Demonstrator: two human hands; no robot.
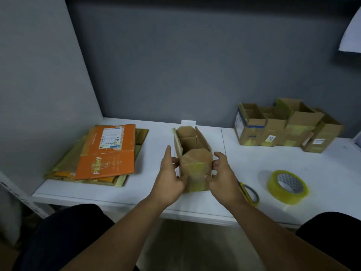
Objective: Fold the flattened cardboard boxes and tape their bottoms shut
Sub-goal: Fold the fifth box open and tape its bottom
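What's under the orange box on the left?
The orange box lies on a stack of flattened boxes; brown and yellowish edges stick out. How many, and their covered middles, can't be seen.

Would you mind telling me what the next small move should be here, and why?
Probably press the near flaps flat with the left hand while the right hand reaches for the tape roll: both hands grip the box, whose flaps look folded.

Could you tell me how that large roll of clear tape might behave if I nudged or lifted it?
The tape roll lies flat on the table, so a nudge would probably slide it, not roll it. Its thick winding suggests it's stiff, easy to grip, and fairly heavy for its size.
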